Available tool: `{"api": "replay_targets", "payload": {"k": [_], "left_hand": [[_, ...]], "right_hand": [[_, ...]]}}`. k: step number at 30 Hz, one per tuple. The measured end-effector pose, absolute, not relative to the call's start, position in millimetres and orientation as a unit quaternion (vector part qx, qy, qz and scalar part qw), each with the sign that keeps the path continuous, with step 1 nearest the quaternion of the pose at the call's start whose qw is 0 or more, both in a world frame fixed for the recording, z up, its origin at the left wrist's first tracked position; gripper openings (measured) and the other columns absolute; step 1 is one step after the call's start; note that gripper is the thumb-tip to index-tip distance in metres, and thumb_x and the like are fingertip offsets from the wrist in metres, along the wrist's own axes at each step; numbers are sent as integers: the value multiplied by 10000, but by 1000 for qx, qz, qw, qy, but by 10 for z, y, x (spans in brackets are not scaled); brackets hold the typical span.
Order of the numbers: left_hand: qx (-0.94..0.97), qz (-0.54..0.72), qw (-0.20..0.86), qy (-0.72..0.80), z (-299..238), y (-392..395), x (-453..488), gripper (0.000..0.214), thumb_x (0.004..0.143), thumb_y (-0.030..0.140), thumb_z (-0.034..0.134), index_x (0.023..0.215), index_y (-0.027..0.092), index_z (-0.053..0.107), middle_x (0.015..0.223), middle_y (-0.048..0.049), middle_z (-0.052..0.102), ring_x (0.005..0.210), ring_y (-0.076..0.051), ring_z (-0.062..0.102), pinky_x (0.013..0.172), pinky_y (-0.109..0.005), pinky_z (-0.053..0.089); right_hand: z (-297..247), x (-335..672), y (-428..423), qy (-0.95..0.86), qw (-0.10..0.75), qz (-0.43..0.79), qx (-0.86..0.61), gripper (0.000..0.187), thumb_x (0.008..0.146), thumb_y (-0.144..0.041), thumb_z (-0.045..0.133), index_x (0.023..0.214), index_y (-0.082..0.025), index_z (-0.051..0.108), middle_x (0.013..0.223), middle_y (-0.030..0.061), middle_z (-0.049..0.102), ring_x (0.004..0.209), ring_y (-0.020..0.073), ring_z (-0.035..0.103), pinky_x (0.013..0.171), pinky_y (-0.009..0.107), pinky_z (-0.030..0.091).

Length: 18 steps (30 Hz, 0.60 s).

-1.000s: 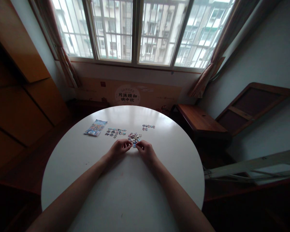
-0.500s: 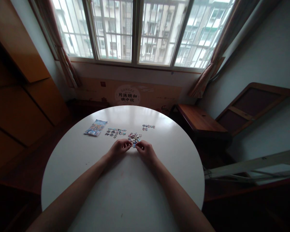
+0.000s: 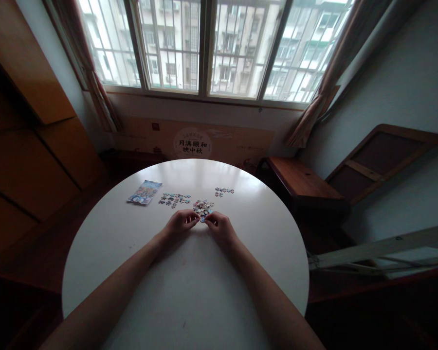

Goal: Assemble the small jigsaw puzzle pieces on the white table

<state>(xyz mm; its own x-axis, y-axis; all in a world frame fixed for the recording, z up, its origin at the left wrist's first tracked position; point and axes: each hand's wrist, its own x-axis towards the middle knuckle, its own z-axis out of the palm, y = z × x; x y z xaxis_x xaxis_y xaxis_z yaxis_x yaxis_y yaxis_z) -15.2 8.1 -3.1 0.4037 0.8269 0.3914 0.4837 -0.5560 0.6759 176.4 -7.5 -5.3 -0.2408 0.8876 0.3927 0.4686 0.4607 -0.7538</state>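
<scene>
Both my hands rest on a round white table (image 3: 131, 253) with fingertips pinched together. My left hand (image 3: 180, 223) and my right hand (image 3: 221, 227) meet at a small blue jigsaw piece (image 3: 203, 218), each pinching it from its own side. Just beyond them lies a loose pile of puzzle pieces (image 3: 203, 207). A joined strip of pieces (image 3: 173, 199) lies to the left of the pile. A smaller joined group (image 3: 224, 191) sits farther back to the right.
A colourful printed packet (image 3: 145, 192) lies at the table's back left. A wooden bench (image 3: 302, 182) stands right of the table below the barred window (image 3: 211, 46). Wooden cabinets (image 3: 29, 146) line the left wall. A pale beam (image 3: 379, 250) and a wooden frame (image 3: 387, 155) lean at right.
</scene>
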Motion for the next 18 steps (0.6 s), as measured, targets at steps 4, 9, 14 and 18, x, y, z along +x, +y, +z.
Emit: {"api": "replay_targets", "payload": {"k": [4, 9, 14, 18], "left_hand": [[800, 359, 238, 418, -12, 64, -141, 167, 805, 265, 582, 806, 131, 683, 637, 0, 639, 514, -69, 494, 503, -169, 401], [800, 358, 240, 418, 13, 56, -139, 170, 808, 271, 584, 812, 134, 684, 661, -6, 651, 520, -70, 497, 507, -172, 401], [801, 357, 237, 418, -18, 77, -146, 167, 812, 269, 585, 804, 130, 677, 663, -5, 648, 527, -71, 503, 513, -172, 404], [803, 355, 234, 418, -38, 87, -150, 163, 814, 266, 586, 809, 131, 679, 674, -5, 651, 528, -68, 505, 516, -170, 405]], "right_hand": [[-31, 1758, -87, -747, 418, 248, -454, 94, 775, -163, 579, 767, -152, 673, 697, 18, 618, 631, 122, 536, 613, 224, 409], [0, 1751, -101, -747, 416, 244, -457, 93, 772, -163, 577, 755, -153, 668, 695, 19, 616, 630, 122, 529, 612, 224, 409], [16, 1755, -104, -752, 412, 240, -455, 95, 767, -153, 573, 755, -151, 668, 684, 17, 605, 623, 120, 525, 600, 219, 406], [10, 1761, -103, -754, 413, 239, -452, 90, 766, -154, 580, 754, -152, 669, 688, 19, 604, 630, 122, 526, 606, 219, 407]]}}
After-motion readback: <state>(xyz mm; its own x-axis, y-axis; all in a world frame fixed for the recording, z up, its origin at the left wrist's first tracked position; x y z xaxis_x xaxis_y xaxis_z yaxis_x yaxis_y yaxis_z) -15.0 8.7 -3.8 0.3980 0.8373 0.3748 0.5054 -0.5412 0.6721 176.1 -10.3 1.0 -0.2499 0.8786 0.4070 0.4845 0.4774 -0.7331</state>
